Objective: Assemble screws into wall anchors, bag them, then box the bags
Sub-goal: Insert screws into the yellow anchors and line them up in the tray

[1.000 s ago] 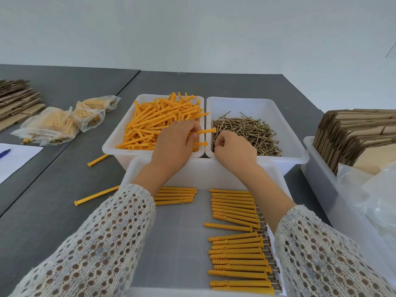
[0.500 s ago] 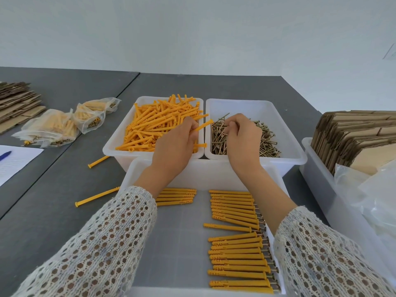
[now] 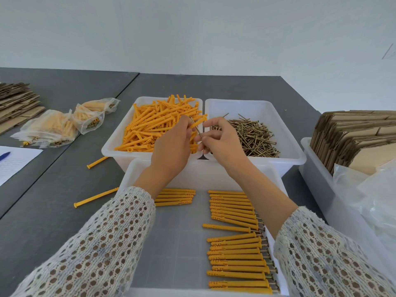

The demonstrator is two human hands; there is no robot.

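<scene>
My left hand (image 3: 171,144) grips one orange wall anchor (image 3: 198,123) above the seam between the two far bins. My right hand (image 3: 222,142) pinches a thin brass screw (image 3: 198,131), whose tip points up toward the left hand's fingers beside the anchor. The left bin (image 3: 111,146) is heaped with loose orange anchors (image 3: 158,125). The right bin (image 3: 285,146) holds a pile of screws (image 3: 255,136). In the near tray (image 3: 132,172), assembled anchors with screw heads (image 3: 237,249) lie in rows on the right, and a small group of anchors (image 3: 175,197) lies at the left.
Two stray anchors (image 3: 95,197) (image 3: 97,162) lie on the grey table left of the tray. Filled plastic bags (image 3: 53,127) sit at the left, beside flat cardboard (image 3: 15,103) and a paper with a pen (image 3: 12,163). A bin at right (image 3: 317,181) holds folded cartons (image 3: 353,138) and empty bags (image 3: 372,202).
My right hand came out of the screw bin with a screw and moved left. Both hands met above the divide, the left one lifting an anchor off the heap.
</scene>
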